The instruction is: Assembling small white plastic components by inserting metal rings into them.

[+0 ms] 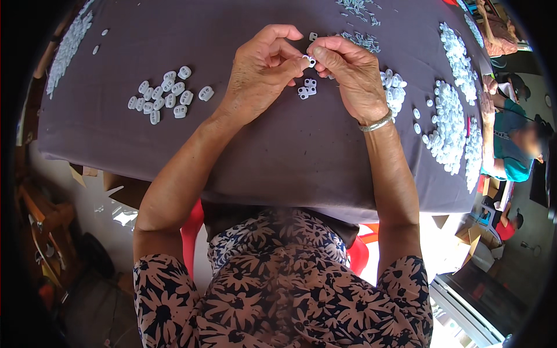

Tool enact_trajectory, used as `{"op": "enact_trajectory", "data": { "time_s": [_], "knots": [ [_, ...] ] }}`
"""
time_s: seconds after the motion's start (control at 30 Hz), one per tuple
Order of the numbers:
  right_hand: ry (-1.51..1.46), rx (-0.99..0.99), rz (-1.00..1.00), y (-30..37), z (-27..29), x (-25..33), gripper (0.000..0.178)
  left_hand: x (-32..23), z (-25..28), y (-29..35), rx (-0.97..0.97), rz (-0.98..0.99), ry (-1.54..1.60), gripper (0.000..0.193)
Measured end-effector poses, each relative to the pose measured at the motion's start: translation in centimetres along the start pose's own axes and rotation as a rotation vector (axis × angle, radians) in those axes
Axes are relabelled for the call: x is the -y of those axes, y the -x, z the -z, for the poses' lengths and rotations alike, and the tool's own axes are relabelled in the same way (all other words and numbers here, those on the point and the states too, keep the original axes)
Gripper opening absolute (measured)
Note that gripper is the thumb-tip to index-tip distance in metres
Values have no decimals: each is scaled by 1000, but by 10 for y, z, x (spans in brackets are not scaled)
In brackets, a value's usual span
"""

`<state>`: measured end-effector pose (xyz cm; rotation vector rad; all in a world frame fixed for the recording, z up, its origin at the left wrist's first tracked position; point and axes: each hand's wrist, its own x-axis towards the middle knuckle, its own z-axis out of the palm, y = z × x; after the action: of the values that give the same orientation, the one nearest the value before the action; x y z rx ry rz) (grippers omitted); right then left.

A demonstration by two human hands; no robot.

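Over the far middle of the table, my left hand [259, 74] and my right hand [355, 75] meet at their fingertips. Between them they pinch a small white plastic piece with dark holes [311, 60]. A few similar square white pieces [307, 89] lie on the cloth just below, and one more [313, 36] lies beyond the fingers. Left of my left hand rests a loose group of rounded white pieces with two holes each [166, 95]. Beside my right wrist, which wears a bracelet, sits a heap of white pieces [395, 93], partly hidden by the hand.
A dark cloth covers the table [290, 145]. Small screws [363, 40] are scattered at the far side. Larger heaps of white pieces lie at right [449, 127] and far left [69, 46]. A person in a teal top [513, 145] sits at the right edge.
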<state>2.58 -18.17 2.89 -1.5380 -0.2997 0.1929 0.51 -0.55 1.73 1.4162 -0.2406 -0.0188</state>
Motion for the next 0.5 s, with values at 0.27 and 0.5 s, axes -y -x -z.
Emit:
{"op": "enact_trajectory", "data": {
  "time_s": [0.27,0.5],
  "knots": [
    [-36,-8,0,1,-2,-1,15,0,-1,1,4,0,5,34],
    [49,-4,56,1,-2,-1,14,-1,-5,2,-27,-26,5,32]
  ]
}}
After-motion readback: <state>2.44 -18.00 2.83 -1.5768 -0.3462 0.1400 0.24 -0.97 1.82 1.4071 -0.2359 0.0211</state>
